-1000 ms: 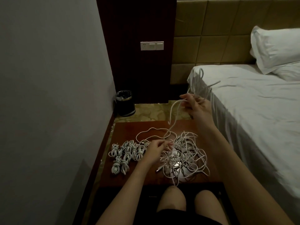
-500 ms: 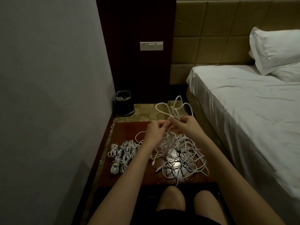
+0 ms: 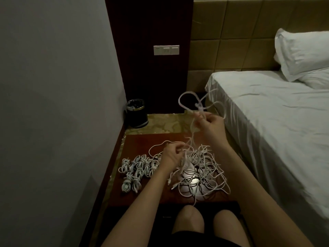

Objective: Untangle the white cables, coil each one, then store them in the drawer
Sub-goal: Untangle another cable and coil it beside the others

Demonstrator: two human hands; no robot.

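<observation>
Cables dominate the dark red-brown bedside table (image 3: 140,141). Thin and white, they form a loose tangled heap (image 3: 201,172) on the right half of the tabletop, strands looping over one another in every direction, with a couple of small plug ends poking out at the near-left edge of the pile. A bright patch of reflected light glows on the tabletop under the middle of the heap. To its left lies a cluster of coiled cables (image 3: 137,168), each wound into a short, tight bundle and wrapped around its own middle; the bundles sit touching one another in rough rows.

The right hand (image 3: 210,125) is raised above the far edge of the table, fingers curled around one white cable (image 3: 187,102) whose free length rises in blurred loops above the hand, while another stretch drops from the hand down to the heap. The left hand (image 3: 171,154) is low at the heap's far-left edge, fingers bent and pinching strands there.

A small black wastebasket (image 3: 137,113) stands on the floor beyond the table, against the wall. A bed (image 3: 276,122) with white sheets and a pillow (image 3: 302,52) lies to the right.
</observation>
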